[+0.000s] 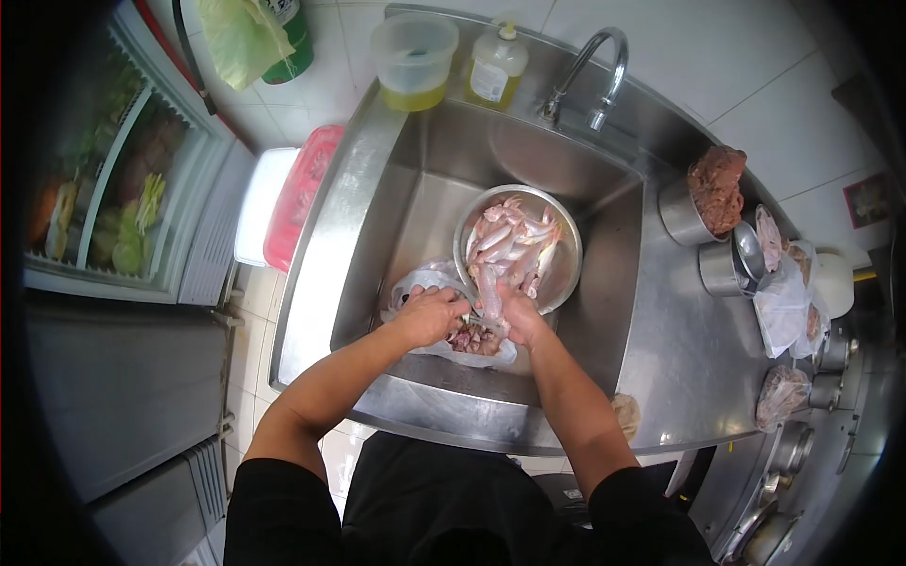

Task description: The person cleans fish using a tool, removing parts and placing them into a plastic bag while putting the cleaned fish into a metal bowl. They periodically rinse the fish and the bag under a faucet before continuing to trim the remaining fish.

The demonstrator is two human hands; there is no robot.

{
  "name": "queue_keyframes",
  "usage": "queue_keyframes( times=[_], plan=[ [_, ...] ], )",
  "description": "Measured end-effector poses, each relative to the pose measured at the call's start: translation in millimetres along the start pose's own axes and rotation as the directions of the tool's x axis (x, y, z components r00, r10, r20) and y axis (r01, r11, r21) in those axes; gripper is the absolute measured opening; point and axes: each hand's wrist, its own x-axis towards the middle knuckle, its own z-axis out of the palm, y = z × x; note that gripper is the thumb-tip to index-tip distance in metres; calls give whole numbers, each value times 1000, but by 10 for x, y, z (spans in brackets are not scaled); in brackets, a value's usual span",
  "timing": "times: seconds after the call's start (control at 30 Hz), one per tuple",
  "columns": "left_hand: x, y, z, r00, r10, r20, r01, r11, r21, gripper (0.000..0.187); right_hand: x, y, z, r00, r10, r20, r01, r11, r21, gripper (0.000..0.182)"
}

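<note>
My right hand [517, 316] is closed around a pale pink fish [488, 288] at the near edge of a round steel bowl [574, 274]. Several similar fish [510, 236] are heaped in that bowl. Just left of it, my left hand [432, 316] is closed with the fingers bent, its tips close to the held fish. A small dark part shows by its knuckles, but the thing in its grip is too hidden to name. Beneath both hands lies a white plastic bag [500, 357] with reddish fish scraps [475, 340] in it.
The steel sink [604, 321] surrounds the bowl and bag, with a faucet [613, 71] behind. A clear tub [413, 61] and a soap bottle [497, 66] stand on the back left ledge. On the right counter are a meat-filled pot [687, 208] and plastic bags [783, 302].
</note>
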Motion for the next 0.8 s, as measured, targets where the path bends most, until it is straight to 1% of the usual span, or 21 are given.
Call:
queue_keyframes(
  times=[0.07, 0.1, 0.17, 0.27, 0.37, 0.47, 0.57, 0.67, 0.77, 0.8],
  plan=[
    [33, -48, -20, 995, -95, -33, 94, 995, -35, 26, 99, 54, -3, 995, -50, -83, 45, 998, -54, 45],
    [12, -48, -17, 998, -52, -29, 51, 998, -24, 26, 118, 75, -37, 999, -8, -50, 8, 1000, -3, 46],
    [-48, -10, 42, 999, 34, -19, -34, 999, -14, 27, -249, -250, 215, 997, 76, 18, -77, 993, 88, 48],
    [-34, 8, -16, 995, -95, 23, 96, 995, -38, 29, -220, -213, 200, 996, 80, 29, -83, 986, 147, 46],
    [-102, -18, -14, 992, 79, 103, -85, 995, 55, 29, -181, -192, 153, 997, 45, 57, -50, 995, 86, 45],
    [-109, -35, -11, 997, -42, 68, 52, 988, -149, 30, -346, -307, 188, 970, 130, 205, -199, 909, 365, 39],
    [-77, -14, -182, 968, -248, 18, 244, 934, -260, 31, -521, -377, 216, 966, 8, 258, -44, 990, 134, 44],
    [9, -31, -244, 966, -258, -12, 245, 929, -278, 32, -611, -452, 300, 965, -29, 260, 23, 999, 28, 55],
    [124, -5, -423, 937, -346, 45, 346, 906, -244, 31, -613, -425, 336, 977, -17, 212, 34, 996, -77, 58],
    [151, -33, -396, 946, -323, 22, 320, 920, -225, 31, -609, -394, 349, 976, -43, 214, 61, 995, -79, 57]
  ],
)
